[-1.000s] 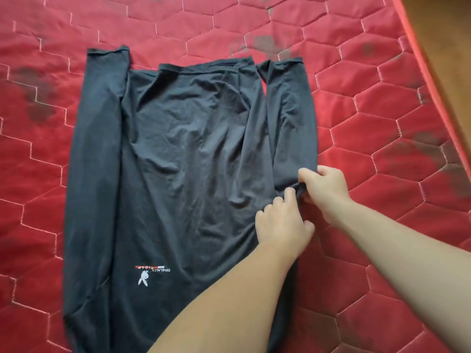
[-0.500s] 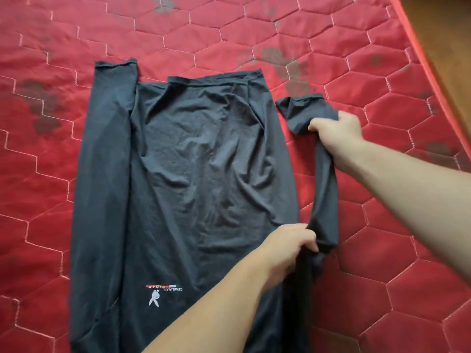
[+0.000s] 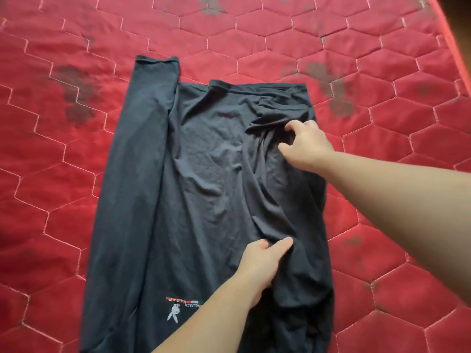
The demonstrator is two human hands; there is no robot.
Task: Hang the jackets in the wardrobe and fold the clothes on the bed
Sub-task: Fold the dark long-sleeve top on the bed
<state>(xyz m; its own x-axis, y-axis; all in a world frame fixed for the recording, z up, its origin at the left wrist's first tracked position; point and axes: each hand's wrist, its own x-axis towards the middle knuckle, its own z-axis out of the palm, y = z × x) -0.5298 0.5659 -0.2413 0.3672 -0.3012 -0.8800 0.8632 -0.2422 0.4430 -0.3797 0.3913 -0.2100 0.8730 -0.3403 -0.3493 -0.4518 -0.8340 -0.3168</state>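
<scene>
A dark grey long-sleeved shirt (image 3: 204, 189) lies flat on the red quilted bed (image 3: 51, 200), with a small white logo (image 3: 178, 305) near my side. Its right sleeve (image 3: 275, 189) is folded inward over the body, while the left sleeve (image 3: 142, 149) lies straight along the shirt's left edge. My right hand (image 3: 305, 146) rests on the sleeve's far end, fingers curled into the bunched cloth. My left hand (image 3: 262, 261) pinches the sleeve fabric nearer to me.
The bed's red hexagon-stitched cover carries dark stains (image 3: 74, 98) to the left and to the right (image 3: 328, 85) of the shirt. The bed's right edge (image 3: 456, 47) runs down the top right corner, with brown floor beyond it.
The right sleeve, which was held out to the shirt's right, has been swung left and laid over the body. Both hands moved left with it.
</scene>
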